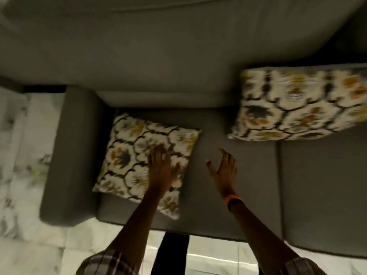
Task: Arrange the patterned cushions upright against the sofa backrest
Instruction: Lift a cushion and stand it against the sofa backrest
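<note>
A cream cushion with a dark lattice and yellow flowers (pixel 137 153) lies flat on the left seat of the grey sofa (pixel 228 126), close to the armrest. My left hand (pixel 161 169) hovers over or rests on its right half, fingers stretched out. My right hand (pixel 224 167) is above the bare seat just right of that cushion, fingers spread, holding nothing. A second cushion of the same pattern (pixel 297 104) leans tilted against the backrest (pixel 158 56) on the right.
The grey armrest (pixel 71 155) borders the left cushion. A seam (pixel 279 185) splits the seat into two pads. Pale marbled floor (pixel 29 245) surrounds the sofa front and left side. An orange band sits on my right wrist.
</note>
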Tool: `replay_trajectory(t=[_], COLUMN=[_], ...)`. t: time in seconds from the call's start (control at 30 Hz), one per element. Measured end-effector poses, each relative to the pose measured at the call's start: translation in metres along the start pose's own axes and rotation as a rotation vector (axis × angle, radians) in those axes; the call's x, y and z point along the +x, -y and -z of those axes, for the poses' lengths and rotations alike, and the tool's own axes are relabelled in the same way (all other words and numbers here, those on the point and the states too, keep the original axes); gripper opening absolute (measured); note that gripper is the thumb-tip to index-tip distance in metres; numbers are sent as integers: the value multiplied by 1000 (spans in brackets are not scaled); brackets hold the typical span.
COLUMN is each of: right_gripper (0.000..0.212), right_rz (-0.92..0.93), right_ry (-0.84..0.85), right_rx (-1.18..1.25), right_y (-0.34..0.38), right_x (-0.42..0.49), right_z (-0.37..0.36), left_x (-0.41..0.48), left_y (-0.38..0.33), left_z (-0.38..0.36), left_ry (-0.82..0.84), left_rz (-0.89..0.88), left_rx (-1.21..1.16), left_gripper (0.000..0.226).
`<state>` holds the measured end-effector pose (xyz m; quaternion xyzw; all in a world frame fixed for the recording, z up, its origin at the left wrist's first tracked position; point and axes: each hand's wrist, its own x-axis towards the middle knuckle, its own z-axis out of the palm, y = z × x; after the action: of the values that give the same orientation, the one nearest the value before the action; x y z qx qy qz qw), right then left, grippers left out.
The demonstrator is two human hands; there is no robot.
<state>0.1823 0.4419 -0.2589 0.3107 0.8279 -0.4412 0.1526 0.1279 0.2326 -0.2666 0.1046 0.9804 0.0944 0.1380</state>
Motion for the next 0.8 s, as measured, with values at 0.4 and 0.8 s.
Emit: replay_trajectory(t=[0.4,0.8], right_gripper=[55,107], right_rz=[-177,274], right_ry=[149,-4], right_rx=[603,445], right_y=[96,193], right_x=[13,47], right_z=[-141,-97], left_x=[71,121], left_y=[220,238], left_z=[56,100], left_ry=[399,-76], left_rz=[785,403], left_rx=[-967,-1050], left_gripper=[116,126])
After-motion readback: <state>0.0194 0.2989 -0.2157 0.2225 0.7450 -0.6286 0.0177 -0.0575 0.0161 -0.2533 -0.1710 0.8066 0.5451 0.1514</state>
